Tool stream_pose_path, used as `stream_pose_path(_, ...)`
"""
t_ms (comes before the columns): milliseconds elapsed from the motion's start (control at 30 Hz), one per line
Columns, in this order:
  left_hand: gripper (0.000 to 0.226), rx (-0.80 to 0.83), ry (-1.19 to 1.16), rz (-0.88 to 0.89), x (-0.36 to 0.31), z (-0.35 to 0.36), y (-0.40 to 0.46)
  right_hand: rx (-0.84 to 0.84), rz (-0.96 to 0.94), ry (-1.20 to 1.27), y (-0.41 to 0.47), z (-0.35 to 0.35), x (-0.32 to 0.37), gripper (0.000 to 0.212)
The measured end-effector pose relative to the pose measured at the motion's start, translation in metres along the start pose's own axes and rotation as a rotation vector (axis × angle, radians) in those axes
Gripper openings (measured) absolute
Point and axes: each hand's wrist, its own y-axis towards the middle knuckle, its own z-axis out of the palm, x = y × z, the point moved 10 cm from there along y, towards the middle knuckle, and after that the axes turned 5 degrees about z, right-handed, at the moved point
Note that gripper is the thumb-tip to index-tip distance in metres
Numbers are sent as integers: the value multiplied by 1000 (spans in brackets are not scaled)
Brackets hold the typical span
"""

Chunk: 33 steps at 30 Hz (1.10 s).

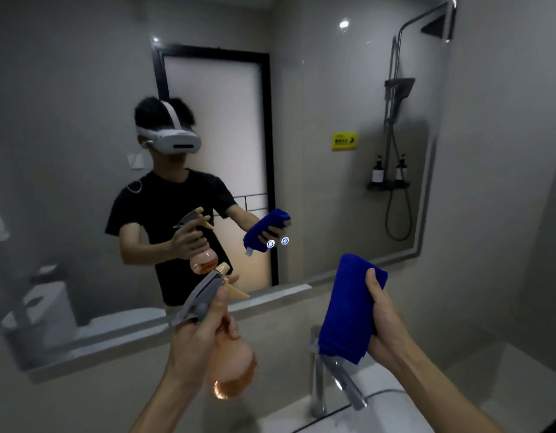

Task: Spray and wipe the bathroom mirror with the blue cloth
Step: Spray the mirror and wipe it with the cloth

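Observation:
The large wall mirror (317, 104) fills the upper view, and a person with both raised hands is reflected in it. My left hand (198, 335) grips a spray bottle (231, 367) with a pinkish body and a grey trigger head; its nozzle points at the glass. My right hand (384, 320) holds a folded blue cloth (348, 307) upright, just below the mirror's lower edge and apart from the glass.
A chrome tap (342, 379) stands over a white basin (392, 410) below my right hand. A grey ledge (114, 342) runs under the mirror. A tiled wall (504, 182) closes the right side. A door, shower fittings and toilet appear only as reflections.

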Motion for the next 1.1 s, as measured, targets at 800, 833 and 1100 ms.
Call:
stream_pose_path(800, 39, -33, 42, 309, -93, 314, 178, 186, -357, -246, 110, -31, 387, 30)
stream_pose_path(833, 39, -29, 53, 308, -99, 321, 185, 172, -414, -278, 112, -27, 404, 30)
stream_pose_path(1100, 34, 33, 77, 304, -147, 366, 247, 52, -790, -513, 122, 17, 534, 31)
